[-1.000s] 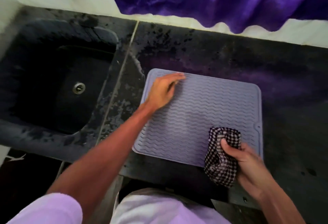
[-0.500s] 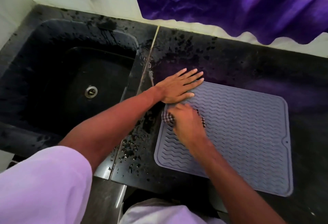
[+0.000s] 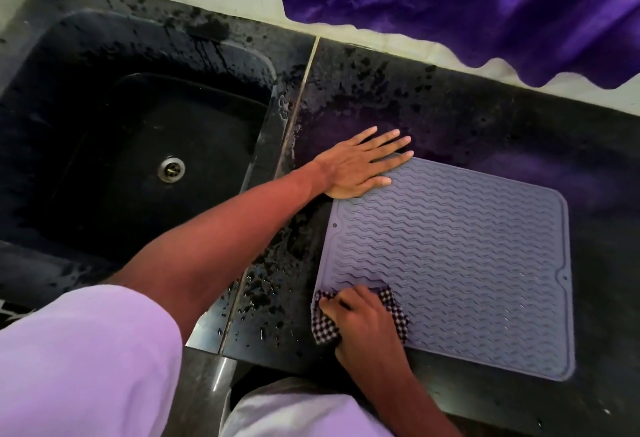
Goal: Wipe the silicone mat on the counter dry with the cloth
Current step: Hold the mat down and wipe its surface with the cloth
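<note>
A grey silicone mat (image 3: 450, 256) with wavy ridges lies flat on the dark counter (image 3: 450, 118). My left hand (image 3: 356, 166) presses flat on the mat's far left corner, fingers straight and spread. At the near left corner my right hand (image 3: 363, 326) grips a bunched black-and-white checked cloth (image 3: 323, 327) and presses it onto the mat. Most of the cloth is hidden under that hand.
A black sink (image 3: 145, 146) with a metal drain (image 3: 171, 168) lies to the left. Water drops speckle the counter strip (image 3: 266, 301) between sink and mat. A purple curtain (image 3: 467, 4) hangs over the back wall. The counter's front edge runs just below my right hand.
My right hand has dragged the cloth from the mat's far left area, beside my left hand, down to the near left corner. My left hand has stayed on the far corner.
</note>
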